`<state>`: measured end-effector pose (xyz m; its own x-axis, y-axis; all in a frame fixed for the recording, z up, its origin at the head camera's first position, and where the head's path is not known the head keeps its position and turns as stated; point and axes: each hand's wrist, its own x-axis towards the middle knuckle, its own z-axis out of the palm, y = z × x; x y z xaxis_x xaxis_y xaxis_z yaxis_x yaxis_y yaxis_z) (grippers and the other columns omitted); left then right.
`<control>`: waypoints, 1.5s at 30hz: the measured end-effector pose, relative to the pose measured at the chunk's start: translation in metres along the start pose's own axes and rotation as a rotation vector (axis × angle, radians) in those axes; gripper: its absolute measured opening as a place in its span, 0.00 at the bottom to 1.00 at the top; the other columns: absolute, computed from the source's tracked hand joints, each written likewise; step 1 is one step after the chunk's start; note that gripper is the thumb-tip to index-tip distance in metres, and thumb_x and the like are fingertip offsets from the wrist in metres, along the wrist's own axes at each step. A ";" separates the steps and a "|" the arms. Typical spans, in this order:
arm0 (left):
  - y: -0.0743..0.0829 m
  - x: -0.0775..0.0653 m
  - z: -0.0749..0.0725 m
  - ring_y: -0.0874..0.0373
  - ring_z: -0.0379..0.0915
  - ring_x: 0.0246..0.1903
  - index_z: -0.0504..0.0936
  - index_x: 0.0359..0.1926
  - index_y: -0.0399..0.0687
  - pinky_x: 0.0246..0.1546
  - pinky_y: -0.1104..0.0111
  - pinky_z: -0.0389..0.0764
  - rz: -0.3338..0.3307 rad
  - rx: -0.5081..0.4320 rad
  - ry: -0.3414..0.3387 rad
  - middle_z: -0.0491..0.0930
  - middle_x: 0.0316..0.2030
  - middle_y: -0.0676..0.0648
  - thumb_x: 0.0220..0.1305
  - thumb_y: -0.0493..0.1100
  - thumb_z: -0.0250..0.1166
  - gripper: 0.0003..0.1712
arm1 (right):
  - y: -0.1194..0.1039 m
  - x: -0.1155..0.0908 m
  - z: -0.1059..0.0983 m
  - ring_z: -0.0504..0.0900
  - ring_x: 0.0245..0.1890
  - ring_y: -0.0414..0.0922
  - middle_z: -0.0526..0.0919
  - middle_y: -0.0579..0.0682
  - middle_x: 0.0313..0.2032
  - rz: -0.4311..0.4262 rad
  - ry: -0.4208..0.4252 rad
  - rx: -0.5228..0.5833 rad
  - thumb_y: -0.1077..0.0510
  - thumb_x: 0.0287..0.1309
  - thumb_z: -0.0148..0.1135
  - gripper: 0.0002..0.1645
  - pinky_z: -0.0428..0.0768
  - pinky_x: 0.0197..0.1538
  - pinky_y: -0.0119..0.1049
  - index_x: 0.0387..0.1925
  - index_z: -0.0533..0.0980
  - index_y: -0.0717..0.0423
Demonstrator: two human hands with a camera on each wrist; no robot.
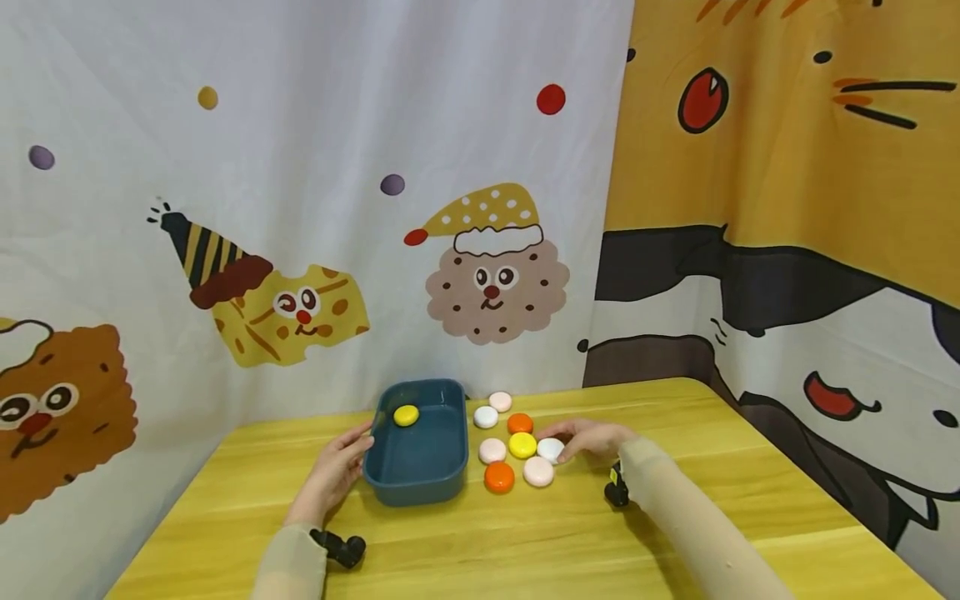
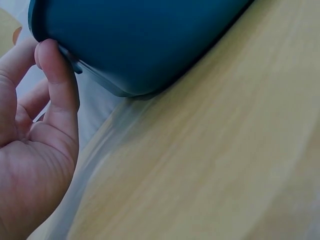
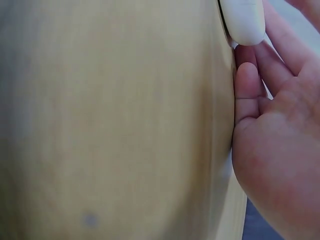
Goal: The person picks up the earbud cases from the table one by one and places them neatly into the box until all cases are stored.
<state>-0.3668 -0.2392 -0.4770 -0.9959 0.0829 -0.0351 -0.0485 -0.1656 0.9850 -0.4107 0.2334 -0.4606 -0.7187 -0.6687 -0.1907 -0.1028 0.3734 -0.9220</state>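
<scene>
A blue rectangular box (image 1: pixel 416 492) stands on the table with one yellow disc (image 1: pixel 406 415) inside. At its left side, my left hand (image 1: pixel 333 467) grips the rim; thumb and fingertips meet there in the left wrist view. To the right of the box my right hand (image 1: pixel 592 437) holds a glossy white disc (image 1: pixel 551 450) between thumb and fingers, low at the table. That white disc (image 3: pixel 244 20) also shows at the top of the right wrist view. Close to it lie a yellow disc (image 1: pixel 522 445), a pale pink disc (image 1: pixel 538 471) and an orange disc (image 1: pixel 521 423).
Another orange disc (image 1: pixel 498 477), a pink disc (image 1: pixel 492 451), a white disc (image 1: pixel 486 417) and a far pink disc (image 1: pixel 500 402) lie beside the box on the wooden table (image 1: pixel 450 550). A printed curtain (image 1: pixel 315 125) hangs behind the table's back edge.
</scene>
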 end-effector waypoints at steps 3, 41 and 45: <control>0.002 0.002 0.000 0.65 0.64 0.21 0.60 0.72 0.39 0.26 0.74 0.72 -0.001 -0.007 -0.005 0.73 0.39 0.52 0.69 0.40 0.61 0.34 | -0.001 0.001 -0.002 0.68 0.60 0.50 0.70 0.59 0.62 -0.009 0.013 -0.002 0.65 0.52 0.67 0.36 0.55 0.68 0.55 0.64 0.69 0.64; 0.005 -0.018 -0.002 0.64 0.73 0.25 0.62 0.72 0.40 0.30 0.72 0.78 0.000 0.092 -0.019 0.71 0.58 0.41 0.67 0.40 0.62 0.35 | 0.006 0.002 0.001 0.72 0.56 0.48 0.74 0.60 0.60 -0.045 0.060 -0.030 0.67 0.51 0.68 0.35 0.65 0.63 0.47 0.63 0.71 0.66; 0.004 -0.021 -0.004 0.65 0.73 0.24 0.61 0.72 0.38 0.30 0.73 0.78 0.005 0.058 -0.027 0.75 0.51 0.46 0.68 0.39 0.62 0.35 | 0.005 0.001 0.004 0.71 0.55 0.48 0.73 0.60 0.60 -0.056 0.052 -0.020 0.67 0.50 0.67 0.36 0.65 0.63 0.46 0.63 0.69 0.67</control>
<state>-0.3461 -0.2454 -0.4731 -0.9937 0.1088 -0.0266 -0.0385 -0.1086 0.9933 -0.4088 0.2323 -0.4672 -0.7464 -0.6544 -0.1209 -0.1568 0.3495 -0.9237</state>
